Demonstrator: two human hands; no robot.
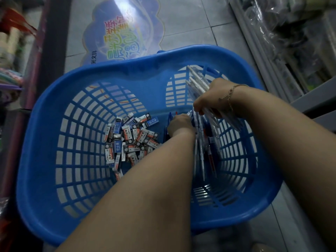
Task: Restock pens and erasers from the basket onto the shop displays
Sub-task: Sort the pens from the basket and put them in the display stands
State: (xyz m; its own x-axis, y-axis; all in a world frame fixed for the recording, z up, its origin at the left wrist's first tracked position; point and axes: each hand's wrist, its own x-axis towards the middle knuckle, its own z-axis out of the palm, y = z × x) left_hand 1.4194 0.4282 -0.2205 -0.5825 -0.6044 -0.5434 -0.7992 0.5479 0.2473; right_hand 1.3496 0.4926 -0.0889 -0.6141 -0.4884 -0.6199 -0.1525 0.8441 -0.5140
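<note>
A blue slatted plastic basket (45, 124) stands on the floor below me. A heap of small boxed erasers (131, 137) lies on its bottom, left of centre. Loose clear pens (201, 153) lie on the bottom to the right. My right hand (214, 97) grips a bundle of clear pens (196, 80) that sticks up toward the basket's far wall. My left hand (180, 124) reaches down to the loose pens, fingers curled among their ends; what it holds is hidden.
A tiled floor with a blue cloud-shaped sticker (123, 30) lies beyond the basket. A shop shelf with plastic-wrapped goods (291, 33) runs along the right. A dark shelf post and coloured stock (11, 51) stand at the left.
</note>
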